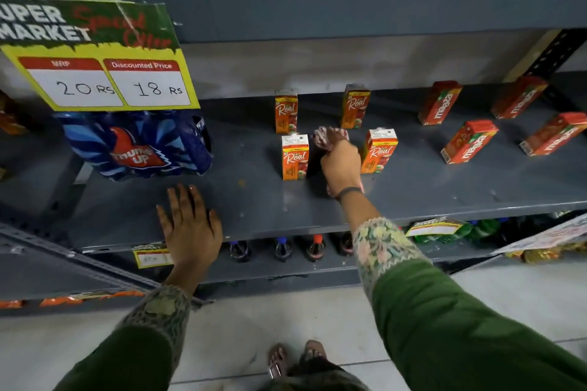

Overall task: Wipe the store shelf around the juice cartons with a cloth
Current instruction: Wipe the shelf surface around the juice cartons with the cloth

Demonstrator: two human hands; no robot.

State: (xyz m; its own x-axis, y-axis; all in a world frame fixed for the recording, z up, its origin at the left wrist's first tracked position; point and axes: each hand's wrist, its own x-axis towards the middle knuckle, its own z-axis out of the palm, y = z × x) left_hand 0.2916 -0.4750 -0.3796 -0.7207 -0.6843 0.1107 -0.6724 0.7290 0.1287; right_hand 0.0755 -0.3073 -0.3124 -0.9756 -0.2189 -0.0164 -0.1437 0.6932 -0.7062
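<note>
Several orange Real juice cartons stand upright on the grey metal shelf (254, 200): two at the back (286, 111) (355, 106) and two in front (294, 157) (379, 151). My right hand (341, 165) reaches between the two front cartons and grips a bunched pink-and-white cloth (327, 136), pressed on the shelf in the middle of the cartons. My left hand (190, 225) lies flat, fingers spread, on the shelf's front edge to the left, holding nothing.
A wrapped pack of blue Thums Up bottles (139, 146) stands at the left under a yellow price sign (95, 73). Several red Maaza cartons (470, 141) stand on the right of the shelf. Bottles (282, 247) line the lower shelf.
</note>
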